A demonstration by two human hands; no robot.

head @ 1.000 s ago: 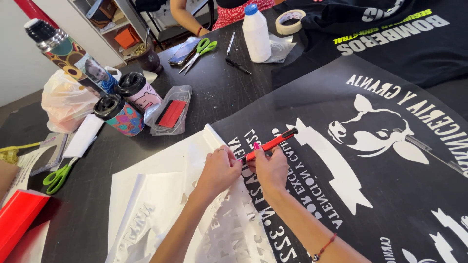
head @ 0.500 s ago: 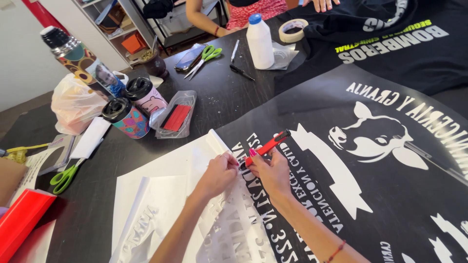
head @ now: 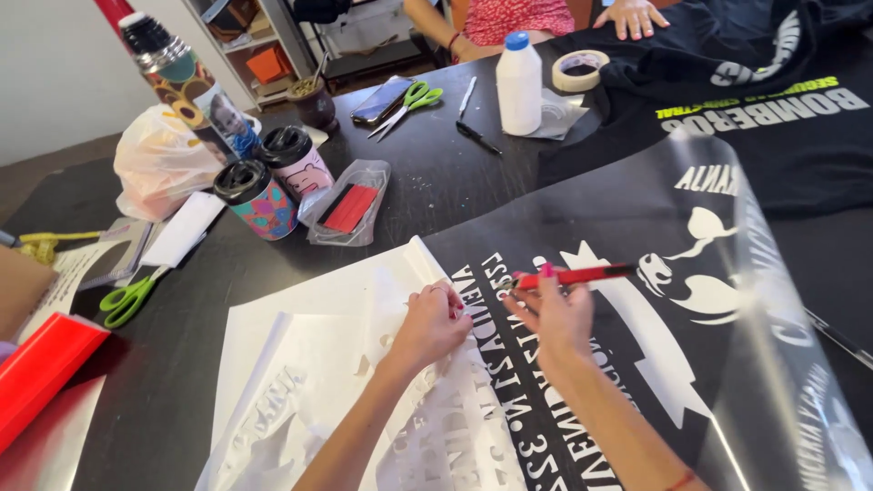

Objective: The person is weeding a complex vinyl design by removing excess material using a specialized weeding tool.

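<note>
Red tool (head: 573, 275) horizontal, tip leftward

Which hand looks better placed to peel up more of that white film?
Probably the left hand: its fingertips already pinch the white film at the lettering, while the right hand is busy gripping the red tool.

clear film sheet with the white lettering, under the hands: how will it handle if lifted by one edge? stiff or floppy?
Probably floppy: the clear plastic film sheet with white lettering already bows up in a glossy curve on its far side. Likely light for its area, since it looks thin and see-through. Its shine suggests a slippery surface, so the left hand pinning it while the right hand works seems sensible.
</note>
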